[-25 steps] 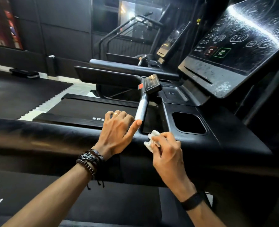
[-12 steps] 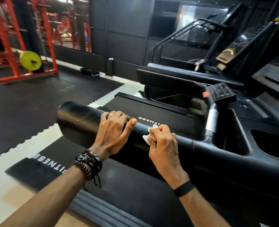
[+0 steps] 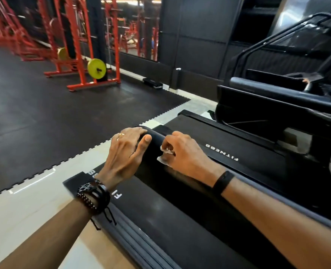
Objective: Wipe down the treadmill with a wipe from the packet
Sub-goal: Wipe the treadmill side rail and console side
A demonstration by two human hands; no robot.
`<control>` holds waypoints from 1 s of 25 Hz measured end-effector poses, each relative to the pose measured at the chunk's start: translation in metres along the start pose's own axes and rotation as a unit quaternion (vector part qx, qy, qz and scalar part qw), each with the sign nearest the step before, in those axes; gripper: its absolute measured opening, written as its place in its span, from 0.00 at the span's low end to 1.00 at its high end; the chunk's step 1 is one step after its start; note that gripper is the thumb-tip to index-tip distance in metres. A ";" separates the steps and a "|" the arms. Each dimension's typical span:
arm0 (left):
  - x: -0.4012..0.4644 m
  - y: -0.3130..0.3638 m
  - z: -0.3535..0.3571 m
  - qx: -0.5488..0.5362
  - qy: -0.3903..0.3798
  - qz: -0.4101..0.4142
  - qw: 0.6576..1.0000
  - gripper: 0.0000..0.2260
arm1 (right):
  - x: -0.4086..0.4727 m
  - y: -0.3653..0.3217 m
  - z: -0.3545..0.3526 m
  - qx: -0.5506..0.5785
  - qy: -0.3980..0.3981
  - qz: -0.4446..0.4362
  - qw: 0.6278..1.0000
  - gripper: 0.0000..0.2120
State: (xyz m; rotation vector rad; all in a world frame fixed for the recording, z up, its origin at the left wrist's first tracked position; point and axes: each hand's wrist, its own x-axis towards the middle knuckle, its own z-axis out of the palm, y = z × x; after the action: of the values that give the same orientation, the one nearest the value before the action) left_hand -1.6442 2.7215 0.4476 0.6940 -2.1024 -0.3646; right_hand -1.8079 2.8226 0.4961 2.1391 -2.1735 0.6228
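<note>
The black treadmill handrail (image 3: 153, 150) runs from the centre toward the lower right, its rounded end near the middle of the view. My left hand (image 3: 124, 152) lies over that end, fingers laid across the top and thumb stretched along the bar. Just to its right, my right hand (image 3: 182, 152) presses a small crumpled white wipe (image 3: 165, 154) against the handrail, fingers curled round it. Only scraps of the wipe show under the fingers. The treadmill belt deck (image 3: 170, 220) lies below my arms. The wipe packet is not in view.
A second treadmill (image 3: 238, 150) marked FITNESS stands to the right, with more machines (image 3: 288, 88) behind it. Red weight racks (image 3: 79, 55) and a yellow plate (image 3: 96, 68) stand on black rubber matting (image 3: 44, 121) at the left. Pale floor (image 3: 25, 214) borders the deck.
Both hands have slid along the handrail to its free end, the right one carrying the wipe. The view has swung left, away from the console, toward the gym floor.
</note>
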 end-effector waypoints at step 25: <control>0.131 -0.135 0.033 -0.405 -0.257 0.201 0.854 0.17 | 0.077 -0.091 0.096 -0.147 0.307 0.296 0.892 0.10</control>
State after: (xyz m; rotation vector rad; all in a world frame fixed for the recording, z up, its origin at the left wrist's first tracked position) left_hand -1.6857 2.5356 0.4482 -0.3864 -2.2068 -1.1996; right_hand -1.6997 2.7232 0.4544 0.9232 -2.2955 0.7848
